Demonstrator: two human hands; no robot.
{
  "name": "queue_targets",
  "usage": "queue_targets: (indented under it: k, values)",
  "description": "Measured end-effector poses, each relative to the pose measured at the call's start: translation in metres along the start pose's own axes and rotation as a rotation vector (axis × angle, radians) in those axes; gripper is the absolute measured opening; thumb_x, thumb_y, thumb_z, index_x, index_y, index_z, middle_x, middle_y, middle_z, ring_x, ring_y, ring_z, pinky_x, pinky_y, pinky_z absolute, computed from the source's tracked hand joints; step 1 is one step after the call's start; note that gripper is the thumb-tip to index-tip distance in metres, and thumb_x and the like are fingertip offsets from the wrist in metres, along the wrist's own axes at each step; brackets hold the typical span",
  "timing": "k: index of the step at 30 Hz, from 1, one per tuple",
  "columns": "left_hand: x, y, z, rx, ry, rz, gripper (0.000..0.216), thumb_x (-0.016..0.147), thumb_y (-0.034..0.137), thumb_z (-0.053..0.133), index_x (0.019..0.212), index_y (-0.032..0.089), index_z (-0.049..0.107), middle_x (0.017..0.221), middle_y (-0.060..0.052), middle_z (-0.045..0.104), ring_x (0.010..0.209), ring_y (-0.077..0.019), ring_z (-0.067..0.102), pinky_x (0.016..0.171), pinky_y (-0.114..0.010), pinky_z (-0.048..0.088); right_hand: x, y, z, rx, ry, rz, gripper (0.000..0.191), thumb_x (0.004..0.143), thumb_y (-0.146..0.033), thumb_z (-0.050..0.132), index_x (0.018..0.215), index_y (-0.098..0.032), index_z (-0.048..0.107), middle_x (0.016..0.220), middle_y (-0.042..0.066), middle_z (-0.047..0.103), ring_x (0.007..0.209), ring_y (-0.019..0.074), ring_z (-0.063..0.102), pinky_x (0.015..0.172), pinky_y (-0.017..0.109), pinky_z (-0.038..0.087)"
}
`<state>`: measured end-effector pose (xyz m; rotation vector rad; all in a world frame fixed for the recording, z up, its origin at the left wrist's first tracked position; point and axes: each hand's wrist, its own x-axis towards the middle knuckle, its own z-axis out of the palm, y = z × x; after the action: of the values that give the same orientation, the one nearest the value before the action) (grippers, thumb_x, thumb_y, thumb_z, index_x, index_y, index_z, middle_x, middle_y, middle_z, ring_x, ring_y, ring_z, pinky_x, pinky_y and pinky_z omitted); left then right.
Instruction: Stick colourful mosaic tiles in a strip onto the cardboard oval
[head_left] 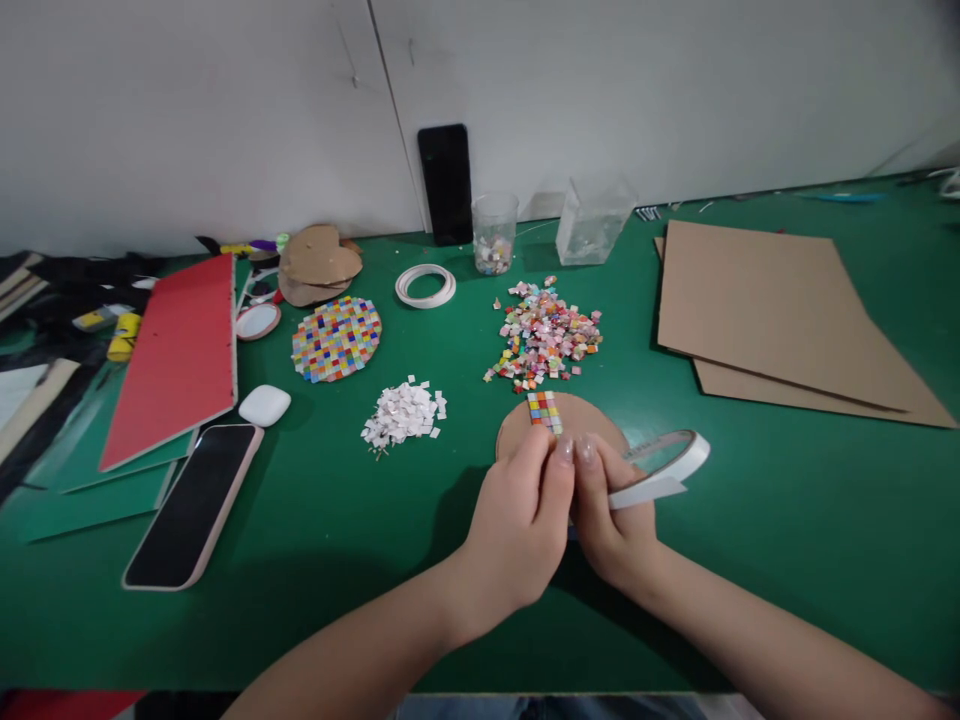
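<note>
Above a round cardboard disc (592, 410) my two hands meet, thumbs side by side. My left hand (525, 500) is closed in a pinch; what its fingertips hold is hidden. My right hand (615, 515) is closed too, with a roll of white double-sided tape (694, 460) held in it, a short end sticking out. A small patch of colored mosaic tiles (544, 410) sits on the disc's upper part. Behind the disc lies a heap of mixed shiny tiles (547, 335). Left of it is a pile of small white squares (405, 412).
A finished-looking mosaic disc (337, 340) and a tape roll (425, 286) lie at the back left. A plastic cup (494, 235), a clear box (592, 225) and a phone (445, 185) stand by the wall. Cardboard sheets (757, 300) lie right; a red board (180, 350) and another phone (193, 507) left.
</note>
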<state>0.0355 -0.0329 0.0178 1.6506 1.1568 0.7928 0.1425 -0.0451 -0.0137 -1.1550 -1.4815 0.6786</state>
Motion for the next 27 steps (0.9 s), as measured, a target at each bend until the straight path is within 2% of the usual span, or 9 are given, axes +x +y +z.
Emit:
queue_targets:
  k: [5,13,21,27]
  values:
    - [0.0004,-0.0011,-0.0004,-0.017,-0.011,0.022,0.023,0.096,0.026,0.027,0.078,0.02,0.04,0.069,0.001,0.048,0.062,-0.0125,0.045,0.059,-0.026,0.036,0.0007,0.0007,-0.0014,-0.074,-0.023,-0.071,0.029,0.095,-0.017,0.035,0.066,-0.022,0.032,0.052,-0.008,0.03,0.04,0.0077,0.028,0.039,0.022,0.023]
    - [0.003,-0.0035,-0.0053,-0.005,-0.032,0.012,0.027,0.094,0.027,0.03,0.069,0.02,0.035,0.06,0.003,0.042,0.054,-0.0106,0.039,0.05,-0.024,0.031,0.0,0.0016,-0.0059,-0.163,-0.07,-0.119,0.025,0.092,-0.014,0.037,0.069,-0.022,0.034,0.053,-0.007,0.035,0.04,0.0078,0.034,0.043,0.022,0.027]
    - [0.0039,-0.0019,-0.0069,-0.049,-0.052,-0.004,0.029,0.095,0.031,0.031,0.068,0.02,0.035,0.056,0.004,0.04,0.05,-0.0095,0.038,0.047,-0.023,0.03,0.0012,-0.0012,-0.0053,-0.088,-0.061,-0.061,0.028,0.095,-0.018,0.034,0.067,-0.022,0.034,0.051,-0.007,0.036,0.039,0.0077,0.032,0.04,0.022,0.027]
    - [0.0041,0.0023,-0.004,-0.181,-0.03,-0.003,0.03,0.097,0.029,0.028,0.072,0.019,0.042,0.061,0.003,0.043,0.055,-0.0102,0.041,0.053,-0.024,0.036,0.001,-0.0006,-0.0048,-0.042,-0.047,-0.043,0.028,0.095,-0.018,0.035,0.068,-0.022,0.035,0.053,-0.007,0.035,0.041,0.0082,0.033,0.04,0.023,0.027]
